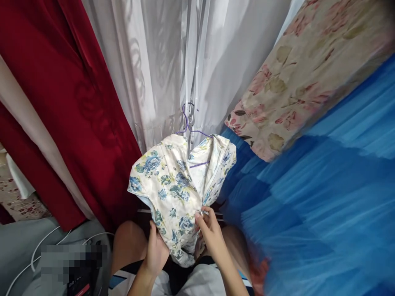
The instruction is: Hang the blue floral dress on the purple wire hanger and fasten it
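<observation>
A small white dress with blue flowers (173,181) hangs on a purple wire hanger (191,131) in front of a white curtain. My left hand (157,250) grips the lower left part of the dress from below, fingers wrapped in the cloth. My right hand (210,230) pinches the open zip edge of the dress near its lower right, where a small metal zip pull shows at the fingertips. Both hands are low in the view, above my knees.
A red velvet curtain (70,98) hangs at the left, a white sheer curtain (154,61) behind. A flowered mattress (308,70) and blue netting (324,197) fill the right. White cables (43,246) lie on grey cloth at the lower left.
</observation>
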### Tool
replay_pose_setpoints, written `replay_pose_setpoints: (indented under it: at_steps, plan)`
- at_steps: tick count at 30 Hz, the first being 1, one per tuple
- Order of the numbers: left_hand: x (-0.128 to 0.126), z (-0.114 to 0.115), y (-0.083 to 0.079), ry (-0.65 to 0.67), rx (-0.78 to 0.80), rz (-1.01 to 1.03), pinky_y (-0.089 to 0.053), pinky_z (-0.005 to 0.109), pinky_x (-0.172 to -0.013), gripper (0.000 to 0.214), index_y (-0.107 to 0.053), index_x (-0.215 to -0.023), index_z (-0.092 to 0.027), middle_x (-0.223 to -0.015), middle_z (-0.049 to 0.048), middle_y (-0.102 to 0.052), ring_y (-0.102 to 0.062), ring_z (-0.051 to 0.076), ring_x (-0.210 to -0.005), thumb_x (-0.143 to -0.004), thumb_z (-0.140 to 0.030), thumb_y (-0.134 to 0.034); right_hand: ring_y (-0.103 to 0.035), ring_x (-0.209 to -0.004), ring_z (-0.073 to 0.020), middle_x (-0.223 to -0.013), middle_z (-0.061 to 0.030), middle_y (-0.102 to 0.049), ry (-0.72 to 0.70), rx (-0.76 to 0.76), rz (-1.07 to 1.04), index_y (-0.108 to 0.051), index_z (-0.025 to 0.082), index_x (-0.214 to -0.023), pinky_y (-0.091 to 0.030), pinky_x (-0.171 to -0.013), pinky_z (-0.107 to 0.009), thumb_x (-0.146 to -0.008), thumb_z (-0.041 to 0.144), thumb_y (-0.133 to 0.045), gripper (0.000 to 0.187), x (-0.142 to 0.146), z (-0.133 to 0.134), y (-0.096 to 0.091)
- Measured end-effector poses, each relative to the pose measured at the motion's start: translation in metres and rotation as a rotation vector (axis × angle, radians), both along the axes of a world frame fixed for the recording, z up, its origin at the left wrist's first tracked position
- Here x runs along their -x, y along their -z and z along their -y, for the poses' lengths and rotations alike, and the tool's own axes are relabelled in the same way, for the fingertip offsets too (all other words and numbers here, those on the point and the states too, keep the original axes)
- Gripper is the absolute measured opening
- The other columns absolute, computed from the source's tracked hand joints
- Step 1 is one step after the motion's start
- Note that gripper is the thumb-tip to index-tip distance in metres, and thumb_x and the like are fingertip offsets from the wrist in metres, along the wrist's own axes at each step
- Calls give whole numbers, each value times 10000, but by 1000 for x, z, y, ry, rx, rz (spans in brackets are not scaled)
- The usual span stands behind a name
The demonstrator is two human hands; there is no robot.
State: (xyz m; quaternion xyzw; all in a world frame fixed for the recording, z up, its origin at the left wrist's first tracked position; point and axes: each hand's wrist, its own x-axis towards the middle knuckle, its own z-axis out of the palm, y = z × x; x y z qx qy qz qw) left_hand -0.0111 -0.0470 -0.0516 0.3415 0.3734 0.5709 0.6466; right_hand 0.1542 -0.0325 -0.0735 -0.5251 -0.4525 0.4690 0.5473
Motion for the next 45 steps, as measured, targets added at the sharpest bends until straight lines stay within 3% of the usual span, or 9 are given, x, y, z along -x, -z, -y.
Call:
replay_pose_setpoints:
  at_steps: [5, 13, 18, 21, 24, 29, 37, 41, 45]
  plan:
    - [11, 14, 16, -99, 152, -103, -418, 472, -1088, 615, -677, -1208, -252, -1104, 80, -738, -610, 338, -1187, -625, -384, -823, -490, -537, -167, -581, 42, -534, -115, -45, 22, -508, 219, -938, -379, -538, -284, -899, 505, -555, 292, 11, -15, -7]
    - [20, 0, 24, -195, 110, -180, -469, 423, -1029, 426, -663, -1118, -206, -1091, 94, -724, -629, 313, -1156, -724, -348, -738, -341, -492, -115, -532, 72, -405, -178, -23, 31, -479, 205, -791, -273, -493, -248, -905, 552, -525, 368, 21, -8, -11]
    - [31, -10, 28, -815, -428, -517, -429, 409, -1058, 472, -523, -1221, -289, -1235, 68, -568, -542, 247, -1212, -795, -213, -713, -254, -500, -100, -548, 86, -324, -145, 12, 43, -478, 196, -785, -195, -483, -249, -901, 571, -535, 397, 11, 5, -10]
    - [21, -12, 19, -506, -800, -836, -456, 392, -1015, 397, -590, -1187, -297, -1155, 68, -581, -567, 225, -1138, -841, -110, -639, -239, -521, -96, -570, 79, -328, -201, -4, 49, -477, 189, -776, -181, -491, -247, -912, 547, -544, 389, 13, 15, -20]
    - [5, -16, 8, -178, -979, -947, -507, 373, -896, 378, -637, -1171, -301, -1039, 63, -638, -617, 212, -1006, -869, -77, -590, -262, -541, -98, -610, 62, -347, -223, -35, 82, -494, 180, -760, -198, -498, -244, -915, 529, -555, 387, 17, 23, -36]
    - [-1, -29, -1, -220, -1127, -909, -486, 351, -764, 275, -692, -980, -278, -809, 13, -670, -627, 173, -789, -855, -47, -611, -308, -548, -111, -603, 63, -352, -198, -61, 135, -554, 178, -784, -243, -519, -245, -916, 465, -576, 316, 9, 31, -49]
    - [2, -29, 2, -168, -1147, -935, -476, 347, -738, 219, -715, -973, -275, -784, 19, -662, -620, 175, -771, -858, -104, -638, -461, -684, -163, -743, 9, -515, -141, -247, 352, -553, 200, -811, -359, -628, -263, -868, 265, -608, 103, 7, 21, -27]
    - [-8, -37, -23, -217, -1114, -939, -460, 358, -740, 133, -706, -843, -250, -729, 19, -623, -589, 178, -764, -882, -152, -625, -384, -627, -147, -674, 30, -409, -86, -310, 346, -452, 208, -704, -305, -584, -267, -926, 299, -542, 256, 19, 19, -16]
    - [-22, -81, -97, -422, -1119, -894, -452, 381, -760, 123, -680, -749, -239, -718, 10, -609, -547, 191, -779, -868, -211, -669, -361, -599, -139, -644, 44, -361, -65, -265, 312, -405, 217, -678, -282, -576, -270, -915, 355, -576, 323, 22, 22, -8]
